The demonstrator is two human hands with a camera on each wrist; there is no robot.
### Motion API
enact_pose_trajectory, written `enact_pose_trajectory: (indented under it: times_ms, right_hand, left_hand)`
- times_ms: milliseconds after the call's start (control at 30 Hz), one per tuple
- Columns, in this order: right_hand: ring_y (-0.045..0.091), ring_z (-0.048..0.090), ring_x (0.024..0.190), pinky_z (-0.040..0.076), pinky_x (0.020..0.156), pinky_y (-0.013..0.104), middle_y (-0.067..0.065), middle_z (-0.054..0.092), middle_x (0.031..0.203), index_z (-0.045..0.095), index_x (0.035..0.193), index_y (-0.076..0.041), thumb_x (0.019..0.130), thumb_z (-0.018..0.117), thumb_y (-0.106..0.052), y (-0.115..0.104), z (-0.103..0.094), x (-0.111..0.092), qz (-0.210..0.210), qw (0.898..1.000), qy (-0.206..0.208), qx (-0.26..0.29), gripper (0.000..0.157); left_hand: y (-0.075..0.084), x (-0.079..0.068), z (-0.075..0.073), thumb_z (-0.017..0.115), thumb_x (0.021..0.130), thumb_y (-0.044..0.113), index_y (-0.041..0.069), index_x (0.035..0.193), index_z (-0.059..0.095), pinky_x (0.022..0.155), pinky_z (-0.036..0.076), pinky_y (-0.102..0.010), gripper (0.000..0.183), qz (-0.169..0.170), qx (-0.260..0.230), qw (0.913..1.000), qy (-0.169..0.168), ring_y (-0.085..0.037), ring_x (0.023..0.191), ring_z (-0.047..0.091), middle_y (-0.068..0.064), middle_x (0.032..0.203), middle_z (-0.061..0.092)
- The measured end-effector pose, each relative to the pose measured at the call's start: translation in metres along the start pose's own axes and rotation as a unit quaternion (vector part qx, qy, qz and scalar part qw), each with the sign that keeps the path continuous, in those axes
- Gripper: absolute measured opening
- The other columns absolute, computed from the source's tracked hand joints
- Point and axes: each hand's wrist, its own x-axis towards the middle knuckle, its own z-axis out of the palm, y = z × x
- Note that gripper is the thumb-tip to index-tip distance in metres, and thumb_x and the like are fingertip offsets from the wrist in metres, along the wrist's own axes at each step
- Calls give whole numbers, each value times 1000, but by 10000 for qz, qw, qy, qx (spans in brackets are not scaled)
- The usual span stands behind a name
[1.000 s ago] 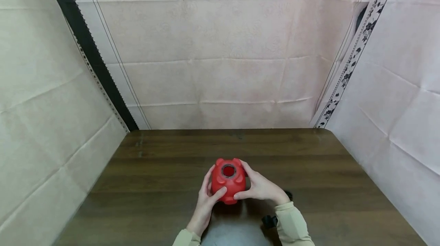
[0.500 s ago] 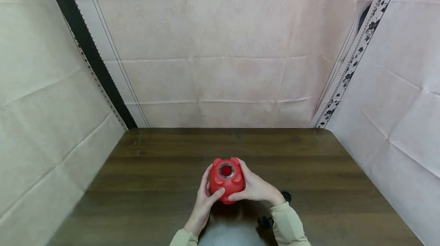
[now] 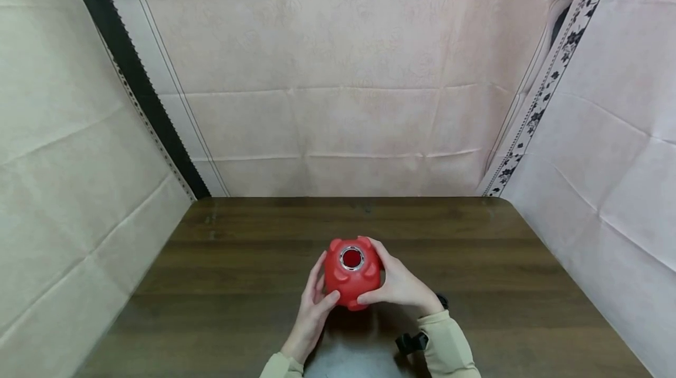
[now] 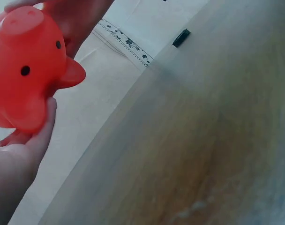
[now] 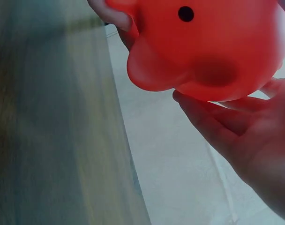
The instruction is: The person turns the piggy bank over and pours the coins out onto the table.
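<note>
Mid-handling, I'd judge: red piggy bank (image 3: 352, 285) lifted, seemingly over the table (image 3: 253, 249), set-down still left; silver ring (image 3: 342, 258) faces the head camera. Left hand (image 3: 311, 314), right hand (image 3: 399, 289): fingers curled round its sides. Count: 1 bank, 1 ring, 2 hands, 1 table

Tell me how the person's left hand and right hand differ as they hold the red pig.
In the head view, the left hand grips the red pig from the left, the right hand from the right. The left thumb slants upward; the right thumb points left, nearly level. Black gear shows by the right wrist, while none shows by the left. Both hands are bare, with pale sleeves behind them.
</note>
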Motion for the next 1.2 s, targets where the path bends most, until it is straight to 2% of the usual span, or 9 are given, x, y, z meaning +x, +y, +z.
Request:
enact_pose_trajectory:
  times_ms: [100, 267, 500, 633, 767, 967, 1067, 1200]
  right_hand:
    - [31, 46, 127, 53, 89, 26, 2, 48, 139, 25, 147, -29, 70, 85, -30, 0, -2, 0, -58, 9999, 75, 109, 98]
    - [30, 47, 126, 52, 92, 27, 1, 48, 138, 26, 147, -31, 71, 84, -28, 0, -5, -1, -114, 9991, 234, 330, 96]
    - [28, 47, 125, 52, 92, 32, 4, 48, 138, 28, 146, -29, 71, 84, -26, -2, -8, -6, -111, 9958, 689, 592, 94]
    - [25, 47, 125, 50, 96, 36, 3, 48, 138, 29, 146, -27, 73, 83, -25, -5, -4, -4, -56, 9940, 765, 781, 91]
    - [24, 46, 126, 47, 100, 40, 2, 47, 139, 28, 146, -25, 74, 81, -24, -8, 4, 1, -72, 9916, 708, 1079, 89]
    - [27, 42, 129, 44, 102, 43, 5, 44, 141, 25, 147, -24, 77, 78, -24, -10, 15, 5, -109, 9873, 639, 1448, 87]
    - [26, 41, 130, 44, 102, 43, 4, 44, 142, 25, 146, -25, 77, 78, -23, -11, 19, 6, -35, 9872, 593, 1479, 87]
    - [24, 40, 131, 45, 103, 41, 3, 43, 142, 23, 146, -25, 78, 78, -22, -11, 22, 6, 61, 9865, 467, 1571, 87]
  left_hand:
    - [1, -1, 1, 61, 92, 17, 31, 152, 21, 102, 50, -34, 74, 32, -29, 10000, 32, -21, 132, 40, -8, 156, 31]
    - [0, -1, 4, 62, 90, 13, 28, 153, 21, 103, 49, -35, 77, 115, -158, 9998, 31, -22, 132, 41, -7, 156, 29]
    - [-8, 0, 6, 61, 92, 8, 23, 153, 20, 100, 51, -35, 75, 102, -329, 9993, -167, -21, 124, 52, -2, 150, 37]
    - [-9, 0, 7, 58, 96, 12, 19, 152, 20, 99, 52, -35, 68, -50, -400, 9986, -344, -19, 121, 55, -1, 147, 40]
    - [-6, 0, 8, 55, 98, 22, 22, 150, 21, 101, 51, -38, 62, -246, -688, 9953, -634, -18, 126, 51, 1, 145, 41]
    - [-1, -3, 4, 54, 99, 26, 29, 148, 12, 105, 47, -43, 65, -116, -1315, 9866, -956, -19, 131, 44, 3, 148, 36]
    - [1, -4, 2, 53, 99, 27, 35, 148, 11, 106, 46, -43, 65, -128, -1500, 9845, -895, -20, 134, 41, 3, 149, 34]
    - [3, -6, 1, 53, 99, 28, 36, 148, 9, 107, 45, -44, 67, -185, -1676, 9829, -747, -21, 134, 40, 2, 149, 32]
